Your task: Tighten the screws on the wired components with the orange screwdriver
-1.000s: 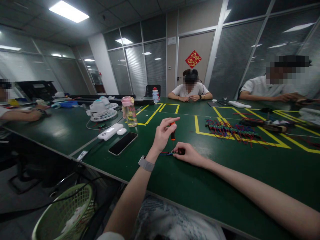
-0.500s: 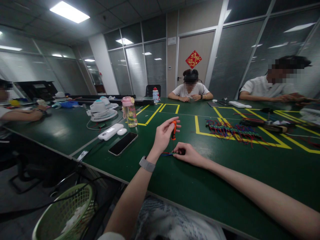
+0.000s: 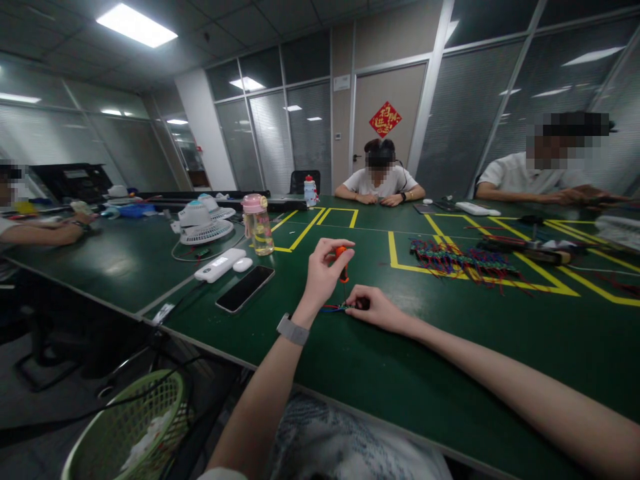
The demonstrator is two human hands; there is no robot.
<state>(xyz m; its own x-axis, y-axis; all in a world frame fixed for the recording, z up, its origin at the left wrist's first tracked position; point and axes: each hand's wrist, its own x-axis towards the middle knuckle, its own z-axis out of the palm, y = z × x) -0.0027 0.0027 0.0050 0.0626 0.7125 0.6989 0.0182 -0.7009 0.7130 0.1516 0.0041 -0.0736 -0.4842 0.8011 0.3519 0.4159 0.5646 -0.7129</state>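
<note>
My left hand [image 3: 323,273] pinches the orange handle of a small screwdriver [image 3: 342,261], held upright with its thin tip pointing down. The tip meets a small black part with red and blue wires [image 3: 336,307] lying on the green table [image 3: 450,347]. My right hand [image 3: 376,307] is closed over that black part and presses it to the table. A grey watch sits on my left wrist.
A black phone [image 3: 245,288], a white remote [image 3: 220,264], a pink-lidded bottle [image 3: 257,224] and small white fans [image 3: 200,223] lie to the left. A pile of coloured wires [image 3: 463,260] lies inside yellow tape to the right. Three other people sit around the table. A green basket [image 3: 130,427] stands below left.
My left fingers have curled round the screwdriver handle, the forefinger that stuck out now folded in. The right hand and the wired part stay put.
</note>
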